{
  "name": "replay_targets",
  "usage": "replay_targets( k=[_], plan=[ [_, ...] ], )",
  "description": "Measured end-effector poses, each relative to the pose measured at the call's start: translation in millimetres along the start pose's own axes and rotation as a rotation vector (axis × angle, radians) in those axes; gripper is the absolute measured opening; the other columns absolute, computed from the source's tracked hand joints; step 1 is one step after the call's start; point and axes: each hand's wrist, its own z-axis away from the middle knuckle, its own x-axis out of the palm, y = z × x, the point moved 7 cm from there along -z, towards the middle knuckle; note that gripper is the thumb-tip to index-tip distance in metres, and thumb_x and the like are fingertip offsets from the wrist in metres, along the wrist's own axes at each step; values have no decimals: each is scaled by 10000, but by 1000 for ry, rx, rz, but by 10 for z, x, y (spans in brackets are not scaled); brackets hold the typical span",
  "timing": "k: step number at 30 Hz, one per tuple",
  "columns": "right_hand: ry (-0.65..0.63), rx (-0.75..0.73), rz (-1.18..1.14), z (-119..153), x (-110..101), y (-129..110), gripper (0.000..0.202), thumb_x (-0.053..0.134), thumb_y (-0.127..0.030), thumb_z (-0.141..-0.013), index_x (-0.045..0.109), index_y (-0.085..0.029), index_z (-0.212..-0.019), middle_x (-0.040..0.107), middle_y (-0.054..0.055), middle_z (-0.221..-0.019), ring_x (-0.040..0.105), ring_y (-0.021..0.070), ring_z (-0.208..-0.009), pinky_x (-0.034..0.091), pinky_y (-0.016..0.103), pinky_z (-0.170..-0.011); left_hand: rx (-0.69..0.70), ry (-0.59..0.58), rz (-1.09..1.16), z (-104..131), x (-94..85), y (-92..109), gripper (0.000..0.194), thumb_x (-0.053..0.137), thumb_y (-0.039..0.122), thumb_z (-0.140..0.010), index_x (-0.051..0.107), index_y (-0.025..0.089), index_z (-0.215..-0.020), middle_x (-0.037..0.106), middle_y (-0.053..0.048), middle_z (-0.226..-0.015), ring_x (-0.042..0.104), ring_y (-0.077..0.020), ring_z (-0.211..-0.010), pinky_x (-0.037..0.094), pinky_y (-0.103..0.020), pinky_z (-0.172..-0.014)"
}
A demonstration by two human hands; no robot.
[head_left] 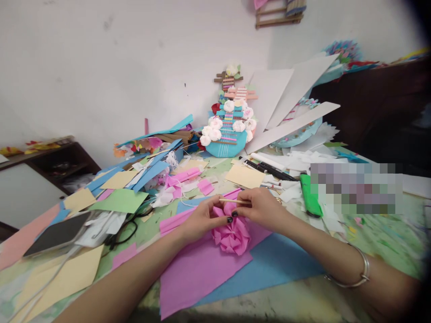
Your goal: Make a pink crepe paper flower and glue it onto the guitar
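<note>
Inside cabinet (27, 197): seemingly pale bundle (79, 183), blurred | pinching thin stick (231, 200) with left hand (202, 220) and right hand (261, 207), touching pink paper flower (232, 235)

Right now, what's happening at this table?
A person is working on a pink paper flower with both hands. The right hand holds a thin pale stick across the flower's top; the left hand is at the stick's other end, thumb against the pink paper. The flower sits over a larger pink sheet, with a blue sheet beneath that.
</note>
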Motion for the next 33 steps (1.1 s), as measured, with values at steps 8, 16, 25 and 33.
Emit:
replay_targets(
  k=[8, 16, 25, 33],
  plan=[
    [-70, -72, -156, -23, -24, -33, 264, 580, -202, -747, 417, -165, -542, 364, -60, -513, 342, 80, -512, 211, 209, -499, -15, 46, 4, -11, -39, 23, 295, 736, 279, -684, 553, 138, -867, 595, -23, -821, 589, -135, -742, 448, -227, -654],
    [33, -147, 134, 23, -17, -93, 191, 560, -214, -820, 511, -159, -643, 533, -13, -608, 438, 102, -574, 221, 231, -537, 32, 178, -120, 8, -98, 85, 233, 703, 226, -673, 491, 156, -742, 535, 37, -664, 482, -65, -560, 362, -171, -519],
    [136, -296, 181, 102, -47, -240, 77, 541, -198, -827, 569, -164, -764, 594, 19, -717, 490, 126, -640, 266, 232, -563, 133, 308, -265, 82, -151, 209, 189, 687, 211, -650, 516, 158, -711, 533, 29, -640, 507, -97, -587, 390, -191, -539],
    [22, -58, -269, -1, 11, -5, 26, 616, -176, -752, 602, -166, -771, 551, -46, -611, 402, 70, -498, 287, 195, -498, 201, 205, -122, 67, -111, 253, 194, 725, 208, -655, 551, 142, -714, 588, -41, -922, 587, -133, -762, 465, -232, -675]
  ],
)
